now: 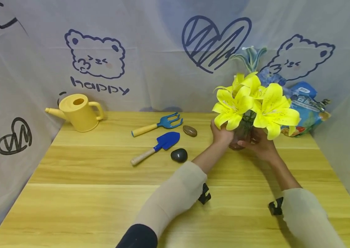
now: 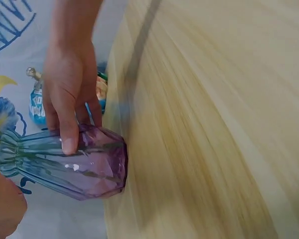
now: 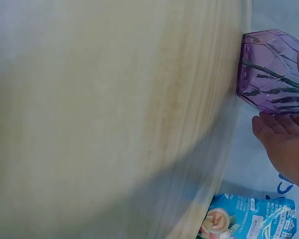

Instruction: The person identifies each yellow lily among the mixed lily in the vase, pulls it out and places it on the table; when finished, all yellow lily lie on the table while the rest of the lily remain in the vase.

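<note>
Vase (image 2: 97, 172) upright, right rear of desk (image 1: 100, 206); base contact unclear. Right hand (image 1: 263, 146) curled round its side, thumb nearest, likely steadying top-heavy yellow flowers (image 1: 275, 112). Left hand (image 1: 222, 133) by the neck, fingers hidden, grip can't be told; probably balancing the opposite side.

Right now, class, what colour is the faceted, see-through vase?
The vase: blue-green at the neck, purple at the base; best in the left wrist view.

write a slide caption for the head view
Left hand and right hand at a vase of yellow flowers, with a blue trowel and watering can to the left.
</note>
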`<state>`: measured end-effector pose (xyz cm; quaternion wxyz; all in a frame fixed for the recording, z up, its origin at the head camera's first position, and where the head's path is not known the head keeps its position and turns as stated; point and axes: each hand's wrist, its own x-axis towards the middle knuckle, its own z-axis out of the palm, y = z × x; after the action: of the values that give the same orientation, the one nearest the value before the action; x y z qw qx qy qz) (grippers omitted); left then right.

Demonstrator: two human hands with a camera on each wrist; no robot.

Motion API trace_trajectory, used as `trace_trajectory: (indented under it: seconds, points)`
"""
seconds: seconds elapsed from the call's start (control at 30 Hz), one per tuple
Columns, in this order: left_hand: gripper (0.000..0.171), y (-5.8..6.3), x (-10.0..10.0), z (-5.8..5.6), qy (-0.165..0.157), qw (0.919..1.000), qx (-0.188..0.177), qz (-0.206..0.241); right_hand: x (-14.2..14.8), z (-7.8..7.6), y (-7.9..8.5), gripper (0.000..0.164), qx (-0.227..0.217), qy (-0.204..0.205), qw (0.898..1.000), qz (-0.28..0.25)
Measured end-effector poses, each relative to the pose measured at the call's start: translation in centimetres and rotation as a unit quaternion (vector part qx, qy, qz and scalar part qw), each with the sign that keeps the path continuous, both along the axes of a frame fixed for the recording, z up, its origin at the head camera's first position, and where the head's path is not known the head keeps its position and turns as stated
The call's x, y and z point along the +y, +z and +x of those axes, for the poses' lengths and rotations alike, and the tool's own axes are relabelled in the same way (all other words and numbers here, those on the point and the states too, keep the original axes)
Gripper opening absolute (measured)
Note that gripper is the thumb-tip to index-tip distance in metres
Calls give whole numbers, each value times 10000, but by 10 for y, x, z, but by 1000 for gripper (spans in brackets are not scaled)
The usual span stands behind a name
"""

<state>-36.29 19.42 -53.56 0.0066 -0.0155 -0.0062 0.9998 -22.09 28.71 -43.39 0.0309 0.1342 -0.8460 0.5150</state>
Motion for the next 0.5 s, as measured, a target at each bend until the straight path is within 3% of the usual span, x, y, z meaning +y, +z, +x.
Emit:
trace_trajectory:
  seconds: [0.03,0.1,0.23,0.27,0.33,0.4,0.47,0.5]
  points:
    - [51,-4,1,-4,-121,9998,138,57,0,0,0,71,8,24,10000,-36]
    - [54,0,2,-1,-212,9994,259,131,0,0,0,69,11,-19,10000,-8]
    - [57,26,-4,24,-320,9970,701,56,-2,2,5,68,-31,-39,10000,56]
    - [57,44,-9,38,-218,9973,679,-145,-3,4,7,69,-10,-28,10000,71]
    - [52,67,-17,58,-46,9968,640,-472,-6,7,12,71,61,27,10000,-12]
    - [44,81,-25,73,111,9947,839,-576,-10,11,17,71,180,113,9997,-101]
    - [36,109,-37,96,577,9851,929,-1331,-13,14,21,70,244,174,9993,-203]
    - [31,112,-42,100,850,9740,1192,-1730,-13,14,22,68,260,214,9991,-251]
